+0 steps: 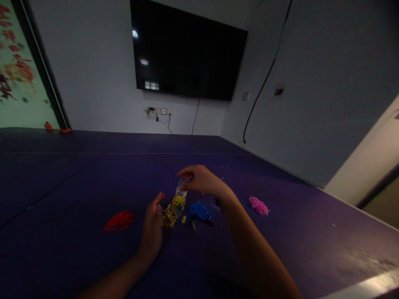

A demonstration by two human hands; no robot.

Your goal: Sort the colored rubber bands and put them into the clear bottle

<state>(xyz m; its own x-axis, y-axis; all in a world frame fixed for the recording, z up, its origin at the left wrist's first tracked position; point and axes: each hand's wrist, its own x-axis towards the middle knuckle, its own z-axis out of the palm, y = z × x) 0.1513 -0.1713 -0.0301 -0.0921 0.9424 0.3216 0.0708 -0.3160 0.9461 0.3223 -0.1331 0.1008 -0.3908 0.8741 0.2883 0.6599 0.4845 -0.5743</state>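
Purple surface: bounded at its far edge by a grey wall, with the near edge out of frame.
Clear bottle: positioned near the middle of the surface, gripped at its upper end and tilted; yellow is seen around and apparently through its lower part.
Right hand: clasped around the bottle's top, thumb on the near side.
Left hand: unclenched, palm turned towards the yellow bands; whether they are touched cannot be told.
Stray bands: two small yellow loops are seen between the bottle and the near edge.
Other colours: a red pile is seen towards the left edge, a blue pile just right of the bottle, a pink pile towards the right edge.
Handling: a light, steady hold is judged best (thin plastic is easily dented), with the open palm used as a low wall against scatter and the blue pile left undisturbed.
Bottle label: a pale band is shown, its wording too small to be read.
Wall screen: no brand can be made out.
Left panel: red brushed characters are displayed, but cannot be read with confidence.
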